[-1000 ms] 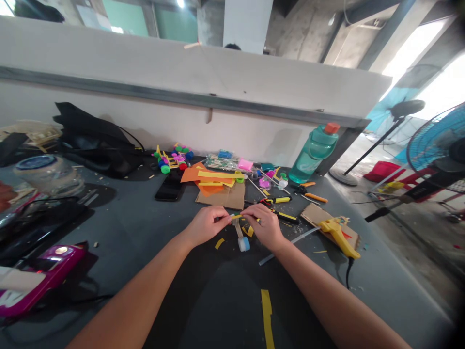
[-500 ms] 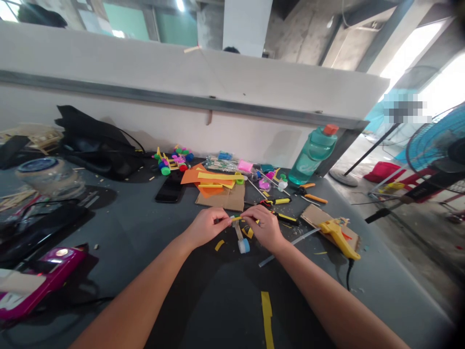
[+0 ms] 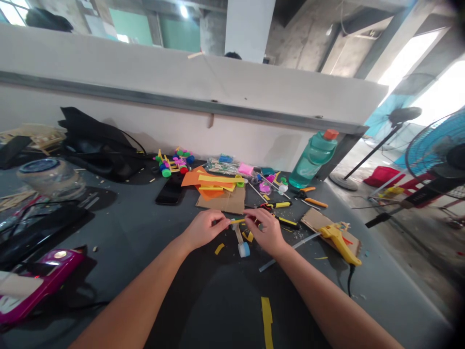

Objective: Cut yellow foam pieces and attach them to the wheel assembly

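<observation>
Between my two hands a small yellow strip [image 3: 238, 221] stretches, one end in each pinch. My left hand [image 3: 205, 228] has thumb and fingertips closed on its left end. The right end sits in the fingertips of my right hand [image 3: 265, 229]. Just below the strip lies a small piece with a blue-and-white cap [image 3: 243, 249] and a pale stem, its upper part near my fingers. Yellow scraps [image 3: 219, 248] lie close by. A longer yellow paper strip [image 3: 267, 320] rests nearer to me on the dark table.
A yellow glue gun [image 3: 339, 240] rests on cardboard at the right, its clear glue stick [image 3: 290, 252] pointing toward my right forearm. Behind my hands are orange paper [image 3: 192, 178], a cardboard piece [image 3: 225, 199], a phone [image 3: 169, 190], cutters [image 3: 281, 204], pliers [image 3: 315, 200] and a green bottle [image 3: 312, 157].
My right hand has shifted slightly right, so the gap between my hands is wider and more of the yellow strip shows. The camera view has tilted slightly.
</observation>
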`<act>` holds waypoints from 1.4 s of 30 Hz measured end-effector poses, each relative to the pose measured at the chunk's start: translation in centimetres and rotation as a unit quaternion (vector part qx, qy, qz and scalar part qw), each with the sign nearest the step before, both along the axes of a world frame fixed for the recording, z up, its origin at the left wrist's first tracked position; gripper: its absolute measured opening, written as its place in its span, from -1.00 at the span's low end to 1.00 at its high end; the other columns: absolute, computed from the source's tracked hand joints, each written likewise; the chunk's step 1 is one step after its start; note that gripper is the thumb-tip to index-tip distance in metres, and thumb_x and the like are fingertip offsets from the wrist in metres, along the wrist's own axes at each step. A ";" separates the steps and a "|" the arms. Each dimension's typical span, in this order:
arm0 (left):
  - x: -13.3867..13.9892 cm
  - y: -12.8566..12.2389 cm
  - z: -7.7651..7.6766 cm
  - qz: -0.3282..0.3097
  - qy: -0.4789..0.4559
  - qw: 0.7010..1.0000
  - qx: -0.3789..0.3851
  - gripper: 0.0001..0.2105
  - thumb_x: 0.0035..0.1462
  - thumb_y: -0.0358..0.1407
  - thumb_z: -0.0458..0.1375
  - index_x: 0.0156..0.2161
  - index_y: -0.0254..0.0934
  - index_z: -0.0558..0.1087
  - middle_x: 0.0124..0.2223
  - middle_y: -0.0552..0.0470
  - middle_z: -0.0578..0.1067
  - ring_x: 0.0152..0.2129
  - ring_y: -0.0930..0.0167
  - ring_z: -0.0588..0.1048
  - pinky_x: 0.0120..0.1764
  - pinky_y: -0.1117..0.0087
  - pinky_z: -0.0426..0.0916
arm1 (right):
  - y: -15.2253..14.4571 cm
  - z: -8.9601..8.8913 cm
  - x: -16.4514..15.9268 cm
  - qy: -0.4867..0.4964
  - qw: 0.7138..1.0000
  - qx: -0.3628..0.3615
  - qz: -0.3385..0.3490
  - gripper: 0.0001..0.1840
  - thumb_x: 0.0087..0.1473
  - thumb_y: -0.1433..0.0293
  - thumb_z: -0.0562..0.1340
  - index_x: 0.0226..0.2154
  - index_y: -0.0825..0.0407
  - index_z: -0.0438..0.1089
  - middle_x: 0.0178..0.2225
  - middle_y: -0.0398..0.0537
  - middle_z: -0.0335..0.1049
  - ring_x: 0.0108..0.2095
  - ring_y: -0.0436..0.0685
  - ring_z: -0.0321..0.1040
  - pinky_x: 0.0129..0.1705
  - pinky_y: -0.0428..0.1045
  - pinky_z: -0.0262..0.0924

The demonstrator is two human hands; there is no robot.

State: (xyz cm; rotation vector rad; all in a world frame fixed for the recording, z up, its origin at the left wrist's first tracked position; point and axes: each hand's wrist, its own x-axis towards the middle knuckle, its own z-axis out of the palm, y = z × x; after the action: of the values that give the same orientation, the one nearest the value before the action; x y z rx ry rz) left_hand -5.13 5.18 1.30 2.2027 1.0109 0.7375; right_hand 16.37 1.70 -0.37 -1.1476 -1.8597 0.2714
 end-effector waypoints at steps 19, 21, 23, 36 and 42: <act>1.1 0.0 -1.7 -0.025 0.106 0.989 0.102 -0.83 0.06 -0.47 0.04 -0.33 -0.27 0.48 -0.30 -0.03 0.50 -0.26 0.31 0.40 -0.16 0.32 0.30 | 1.5 -2.0 0.7 -0.138 0.985 -0.100 -0.005 -0.82 -0.04 0.58 0.18 -0.52 0.03 0.44 -0.47 -0.08 0.42 -0.38 0.10 0.33 -0.32 -0.05 0.21; 1.1 0.0 -1.8 -0.029 0.102 0.989 0.104 -0.82 0.05 -0.50 0.03 -0.34 -0.27 0.47 -0.29 -0.04 0.50 -0.24 0.31 0.40 -0.15 0.31 0.30 | 1.4 -1.9 0.6 -0.140 0.985 -0.100 -0.006 -0.82 -0.04 0.57 0.20 -0.55 0.03 0.42 -0.50 -0.10 0.40 -0.40 0.09 0.32 -0.34 -0.06 0.19; 1.1 0.1 -1.9 -0.033 0.097 0.989 0.105 -0.80 0.04 -0.53 0.02 -0.35 -0.27 0.46 -0.28 -0.04 0.50 -0.23 0.31 0.39 -0.14 0.31 0.30 | 1.3 -1.9 0.6 -0.141 0.985 -0.102 -0.009 -0.83 -0.04 0.55 0.21 -0.56 0.02 0.42 -0.52 -0.11 0.38 -0.42 0.08 0.31 -0.37 -0.07 0.17; 1.0 0.1 -2.0 -0.040 0.098 0.989 0.106 -0.79 0.04 -0.52 0.02 -0.32 -0.26 0.46 -0.24 -0.05 0.50 -0.19 0.30 0.40 -0.13 0.30 0.32 | 1.3 -1.9 0.7 -0.125 0.983 -0.134 -0.009 -0.89 -0.06 0.48 0.26 -0.53 -0.01 0.48 -0.51 -0.14 0.43 -0.43 0.07 0.35 -0.38 -0.08 0.17; 0.0 0.3 -1.0 0.045 0.078 0.989 0.115 -0.81 0.09 -0.45 0.00 -0.25 -0.23 0.44 -0.24 -0.01 0.51 -0.24 0.33 0.44 -0.17 0.31 0.33 | 1.5 -0.9 1.2 -0.055 0.991 -0.108 -0.055 -0.77 -0.02 0.51 0.14 -0.36 -0.03 0.48 -0.42 -0.11 0.50 -0.43 0.08 0.38 -0.38 -0.06 0.20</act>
State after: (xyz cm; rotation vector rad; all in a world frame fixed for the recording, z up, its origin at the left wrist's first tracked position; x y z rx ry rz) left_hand -5.11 5.43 0.35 2.4596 1.1580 0.7638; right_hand 17.52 3.17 -1.24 -1.4352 -1.8890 0.3598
